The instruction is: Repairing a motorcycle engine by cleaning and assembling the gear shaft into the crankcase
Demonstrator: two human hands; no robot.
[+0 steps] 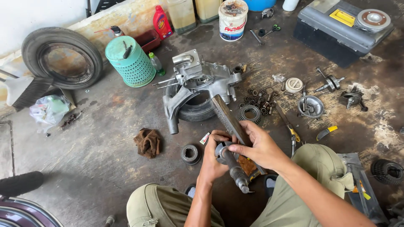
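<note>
My left hand (212,157) grips a steel splined shaft (234,169) with a round flanged head, its splined end pointing down toward my knees. My right hand (260,146) holds a long flat metal file (227,117) laid across the top of the shaft's head, the file's far end reaching toward the engine case. A grey aluminium engine case (198,82) rests on a small black tyre (194,110) just beyond my hands. A loose gear (191,154) lies on the floor left of my left hand, beside a brown rag (147,142).
Gears, a clutch ring (251,113), a metal bowl (310,106) of parts and a crankshaft (330,83) lie scattered right. A teal basket (131,61), large tyre (62,56), white bucket (232,19), red bottle (162,22) and grey toolbox (341,27) ring the oily concrete floor.
</note>
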